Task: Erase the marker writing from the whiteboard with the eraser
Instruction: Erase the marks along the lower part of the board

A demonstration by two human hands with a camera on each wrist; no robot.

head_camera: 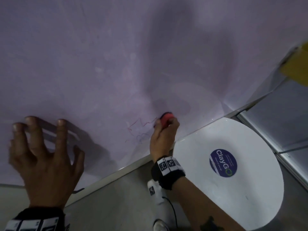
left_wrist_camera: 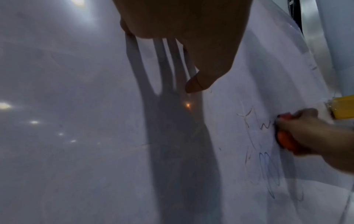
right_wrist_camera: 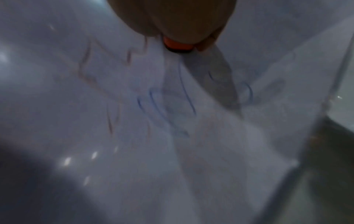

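Observation:
The whiteboard [head_camera: 100, 55] fills most of the head view, smudged pale violet. Thin red and blue marker writing [head_camera: 140, 129] remains near its lower edge; the same marker writing [left_wrist_camera: 268, 166] [right_wrist_camera: 153, 98] shows in both wrist views. My right hand [head_camera: 162, 132] grips a small red eraser [head_camera: 166, 120] with a dark pad, pressed on the board just right of the scribbles. The eraser [left_wrist_camera: 285, 139] [right_wrist_camera: 177, 45] sticks out from under the curled fingers. My left hand [head_camera: 45, 147] is spread, with its fingertips [head_camera: 61, 122] against the board, well left of the writing.
The board's lower frame [head_camera: 120, 170] runs diagonally below my hands. A round white table [head_camera: 233, 172] with a blue ClayGo sticker [head_camera: 223, 162] stands at the lower right. A yellow object [head_camera: 296, 67] sits at the board's right edge. A white shoe [head_camera: 156, 195] is on the grey floor.

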